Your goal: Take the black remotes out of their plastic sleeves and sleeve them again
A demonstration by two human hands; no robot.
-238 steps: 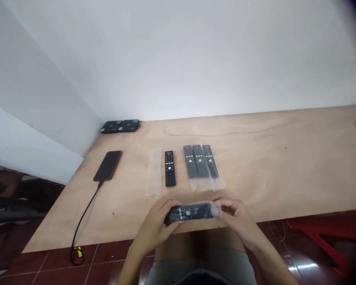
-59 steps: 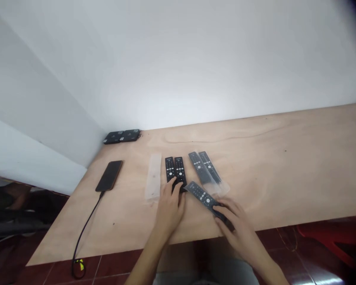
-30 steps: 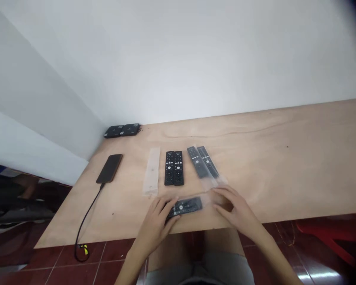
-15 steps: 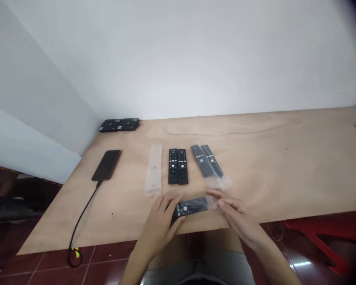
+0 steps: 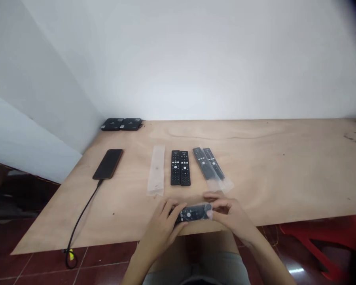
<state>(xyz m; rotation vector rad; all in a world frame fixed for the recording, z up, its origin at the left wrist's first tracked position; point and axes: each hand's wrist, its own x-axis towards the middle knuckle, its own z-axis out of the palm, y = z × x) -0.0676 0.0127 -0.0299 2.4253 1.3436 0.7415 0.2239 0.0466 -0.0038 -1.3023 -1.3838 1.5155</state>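
A black remote control [image 5: 193, 213] in a clear plastic sleeve lies crosswise near the table's front edge, between my two hands. My left hand [image 5: 165, 221] grips its left end, fingers over the top and thumb along the near side. At the other end, my right hand [image 5: 228, 210] pinches the sleeve and the remote's tip between thumb and fingers. Beyond them, two bare black remotes [image 5: 180, 168] lie side by side. To their right rest two more remotes [image 5: 208, 164], slanted, at least one in a sleeve. An empty plastic sleeve [image 5: 156, 170] lies flat on the left.
A dark phone [image 5: 108, 164] with a black cable [image 5: 82, 215] running off the front edge lies on the wooden table [image 5: 269, 174]. Two black boxes [image 5: 121, 124] sit in the back left corner by the wall. A red chair [image 5: 320, 241] stands below at the right.
My right hand has moved left onto the remote's end, and the loose sleeve end that stuck out there is now folded in against it. My left hand keeps its grip.
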